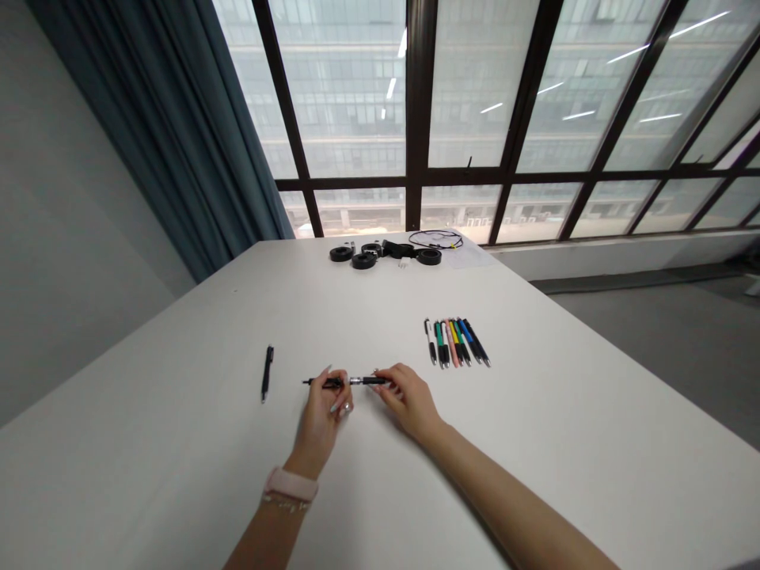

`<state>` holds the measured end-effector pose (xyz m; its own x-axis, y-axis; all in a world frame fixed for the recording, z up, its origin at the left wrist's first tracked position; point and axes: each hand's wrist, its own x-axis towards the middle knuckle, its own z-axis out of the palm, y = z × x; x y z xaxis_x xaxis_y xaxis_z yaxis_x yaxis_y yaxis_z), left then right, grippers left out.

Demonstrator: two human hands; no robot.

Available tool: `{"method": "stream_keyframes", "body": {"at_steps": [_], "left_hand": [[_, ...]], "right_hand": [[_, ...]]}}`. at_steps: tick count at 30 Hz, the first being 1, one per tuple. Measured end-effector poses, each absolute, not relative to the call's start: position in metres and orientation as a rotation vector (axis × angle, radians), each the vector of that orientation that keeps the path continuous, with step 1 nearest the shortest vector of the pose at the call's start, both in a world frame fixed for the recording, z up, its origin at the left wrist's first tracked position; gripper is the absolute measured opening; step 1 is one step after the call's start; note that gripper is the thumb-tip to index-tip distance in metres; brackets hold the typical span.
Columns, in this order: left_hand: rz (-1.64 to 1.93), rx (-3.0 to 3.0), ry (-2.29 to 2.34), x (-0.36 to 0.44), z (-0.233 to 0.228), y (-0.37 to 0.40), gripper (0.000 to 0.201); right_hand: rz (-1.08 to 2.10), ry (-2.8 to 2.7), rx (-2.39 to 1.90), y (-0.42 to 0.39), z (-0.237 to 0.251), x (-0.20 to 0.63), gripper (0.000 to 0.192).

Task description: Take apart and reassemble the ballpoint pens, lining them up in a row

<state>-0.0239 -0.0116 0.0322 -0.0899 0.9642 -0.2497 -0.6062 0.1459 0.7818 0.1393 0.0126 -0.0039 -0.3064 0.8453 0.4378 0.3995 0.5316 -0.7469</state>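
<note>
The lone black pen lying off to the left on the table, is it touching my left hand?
Apart. The head view shows the lone black pen lying by itself, with bare white table between it and the left hand, which grips another black pen together with the right hand.

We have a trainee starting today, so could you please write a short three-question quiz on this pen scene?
1. True or false: both hands hold one black pen.
2. Which wrist wears the pink band? A) left B) right
3. Where does the lone pen lie relative to the left hand?

Key: 1 true, with the right hand at the other end. 2 A. 3 To its left, apart; the pen row lies right.
</note>
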Motion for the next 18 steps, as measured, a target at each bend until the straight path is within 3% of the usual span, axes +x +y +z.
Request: {"method": "stream_keyframes", "body": {"at_steps": [7,18], "left_hand": [[1.426,0.46,0.973,-0.026,0.035,-0.011,0.036],[1.347,0.464,1.131,-0.03,0.031,-0.006,0.036]], "right_hand": [[0.26,-2.211,-0.96,0.012,0.004,0.143,0.031],[-0.125,-1.967,-1.315,0.038,0.004,0.175,0.024]]}}
